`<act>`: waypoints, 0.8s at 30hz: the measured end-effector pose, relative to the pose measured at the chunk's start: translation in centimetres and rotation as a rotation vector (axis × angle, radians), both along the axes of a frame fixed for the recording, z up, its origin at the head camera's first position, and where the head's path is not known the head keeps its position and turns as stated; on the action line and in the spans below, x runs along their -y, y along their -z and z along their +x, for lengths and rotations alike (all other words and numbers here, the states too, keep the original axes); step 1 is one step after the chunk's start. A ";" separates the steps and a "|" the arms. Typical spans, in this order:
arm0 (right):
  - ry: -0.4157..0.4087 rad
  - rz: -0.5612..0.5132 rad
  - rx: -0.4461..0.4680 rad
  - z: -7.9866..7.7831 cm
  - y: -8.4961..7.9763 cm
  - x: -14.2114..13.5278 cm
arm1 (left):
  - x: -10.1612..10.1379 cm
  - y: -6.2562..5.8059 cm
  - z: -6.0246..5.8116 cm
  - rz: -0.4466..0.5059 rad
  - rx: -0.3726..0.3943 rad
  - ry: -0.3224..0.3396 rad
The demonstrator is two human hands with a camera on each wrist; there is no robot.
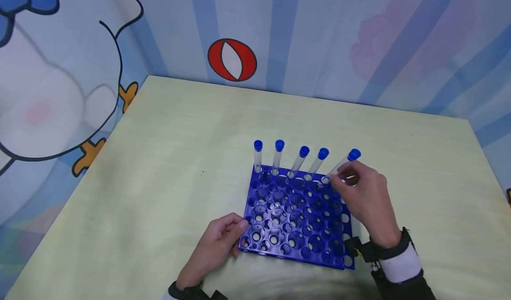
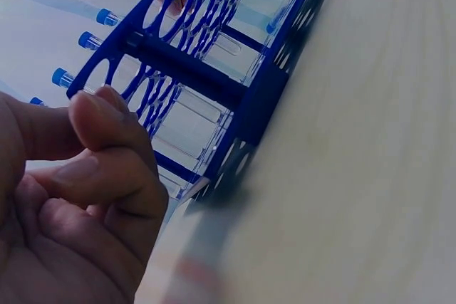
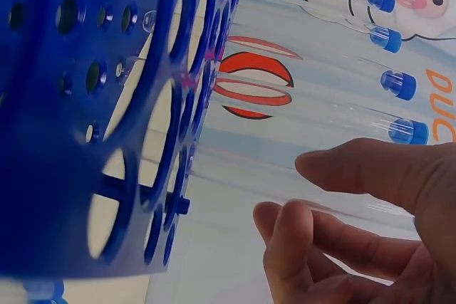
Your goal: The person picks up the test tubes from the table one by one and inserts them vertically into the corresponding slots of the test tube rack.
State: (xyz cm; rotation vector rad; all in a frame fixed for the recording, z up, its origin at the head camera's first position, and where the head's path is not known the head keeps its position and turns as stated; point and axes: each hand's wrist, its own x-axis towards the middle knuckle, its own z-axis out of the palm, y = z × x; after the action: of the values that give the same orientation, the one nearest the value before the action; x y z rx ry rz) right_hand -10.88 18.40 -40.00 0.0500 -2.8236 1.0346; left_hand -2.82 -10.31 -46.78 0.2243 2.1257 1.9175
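1) My left hand (image 1: 221, 238) grips the near left corner of the blue rack (image 1: 295, 258)
2) My right hand (image 1: 367, 198), well apart, pinches the rightmost capped tube (image 1: 340, 163), which leans right in the rack's far row
3) Four more blue-capped tubes (image 1: 298, 163) sit in that row, to its left
4) The rack rests on a pale tabletop (image 1: 167, 180); beyond, a striped wall (image 1: 247, 16) bears a red-and-white ball (image 1: 232, 60)
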 end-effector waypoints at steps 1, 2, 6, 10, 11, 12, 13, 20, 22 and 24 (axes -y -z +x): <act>-0.002 0.011 0.002 0.0 -0.2 0.0 | 0.0 0.0 0.0 0.000 -0.001 -0.001; -0.013 0.013 0.008 -0.1 -0.4 0.0 | 0.0 0.0 0.0 -0.003 -0.001 -0.003; -0.045 0.034 0.060 -0.3 -0.9 0.0 | 0.0 -0.1 0.0 -0.002 -0.005 -0.003; -0.056 0.062 0.110 -0.5 -1.1 0.1 | 0.0 -0.1 0.0 0.002 -0.004 0.003; -0.057 0.066 0.115 -0.5 -1.1 0.1 | 0.0 -0.1 0.0 0.003 -0.005 0.004; -0.057 0.071 0.118 -0.5 -1.0 0.1 | 0.0 -0.1 0.0 0.003 -0.004 0.003; -0.058 0.076 0.118 -0.5 -1.0 0.1 | 0.0 -0.1 0.0 0.002 -0.002 0.000; -0.075 0.102 0.117 -0.7 -0.8 0.0 | 0.0 -0.1 0.0 -0.001 0.000 -0.005; -0.078 0.109 0.120 -0.7 -0.7 0.1 | -0.1 -0.1 0.0 0.002 -0.001 -0.004; -0.081 0.114 0.125 -0.7 -0.7 0.1 | -0.1 -0.1 0.0 0.003 -0.001 -0.002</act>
State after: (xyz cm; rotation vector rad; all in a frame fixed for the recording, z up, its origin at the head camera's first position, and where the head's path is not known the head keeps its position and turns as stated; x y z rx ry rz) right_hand -11.62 18.33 -39.29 0.1154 -3.0156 0.9211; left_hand -2.77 -10.22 -46.66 0.2235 2.1247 1.9216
